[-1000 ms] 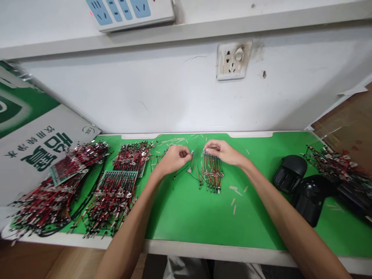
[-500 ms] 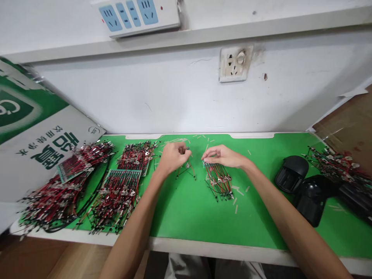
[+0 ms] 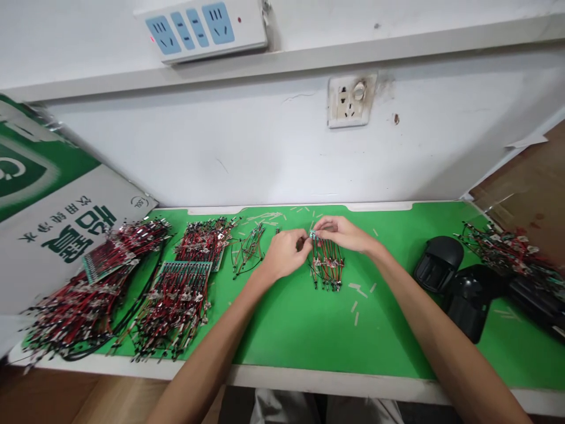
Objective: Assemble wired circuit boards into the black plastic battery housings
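A wire bundle (image 3: 326, 266) lies on the green mat (image 3: 282, 335), its top end pinched by the right hand (image 3: 343, 233), with thumb and fingers together on it. The left hand (image 3: 286, 254) is curled in at 9 o'clock, its fingertips (image 3: 305, 242) right by the same end; whether it is gripped cannot be told. A smaller bundle (image 3: 248, 252) lies further out at 9 o'clock, beside heaped wire piles (image 3: 176, 306). Black plastic pieces (image 3: 439, 265) sit at 3 o'clock.
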Motion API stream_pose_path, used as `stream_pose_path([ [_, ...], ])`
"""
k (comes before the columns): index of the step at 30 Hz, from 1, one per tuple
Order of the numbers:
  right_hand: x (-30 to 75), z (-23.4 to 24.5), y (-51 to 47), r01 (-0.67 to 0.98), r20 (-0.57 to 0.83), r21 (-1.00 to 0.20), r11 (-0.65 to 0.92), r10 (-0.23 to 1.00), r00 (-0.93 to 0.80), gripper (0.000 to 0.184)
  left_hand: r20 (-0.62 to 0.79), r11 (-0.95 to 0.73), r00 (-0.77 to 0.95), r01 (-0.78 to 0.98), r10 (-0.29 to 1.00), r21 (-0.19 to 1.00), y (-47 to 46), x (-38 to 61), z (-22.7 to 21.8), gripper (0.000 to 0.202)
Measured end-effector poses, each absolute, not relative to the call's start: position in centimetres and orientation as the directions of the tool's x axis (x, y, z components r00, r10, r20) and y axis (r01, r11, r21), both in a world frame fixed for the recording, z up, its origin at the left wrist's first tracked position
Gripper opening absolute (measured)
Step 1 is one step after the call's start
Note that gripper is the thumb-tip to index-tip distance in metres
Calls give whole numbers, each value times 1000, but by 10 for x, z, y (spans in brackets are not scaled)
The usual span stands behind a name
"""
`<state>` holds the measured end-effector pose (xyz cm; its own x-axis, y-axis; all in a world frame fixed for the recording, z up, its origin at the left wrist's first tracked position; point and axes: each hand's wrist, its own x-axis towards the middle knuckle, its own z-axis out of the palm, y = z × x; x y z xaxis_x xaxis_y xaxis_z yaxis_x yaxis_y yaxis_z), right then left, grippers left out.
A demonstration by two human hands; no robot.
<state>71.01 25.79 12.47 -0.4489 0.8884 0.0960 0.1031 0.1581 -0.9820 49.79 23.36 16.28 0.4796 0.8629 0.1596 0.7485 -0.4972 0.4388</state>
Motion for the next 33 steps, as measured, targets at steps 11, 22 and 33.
stream_pose_path([
  [11,694,114,260,133,99,-981,143,951,-292,11,210,-380,328,644,921,664,234,506,142,36],
  [22,704,123,258,31,79,-995,98,920,-384,19,218,-270,163,673,962,689,254,483,155,27],
  [33,706,128,256,32,58,-996,79,906,-420,21,191,-415,371,846,909,334,245,473,172,17],
])
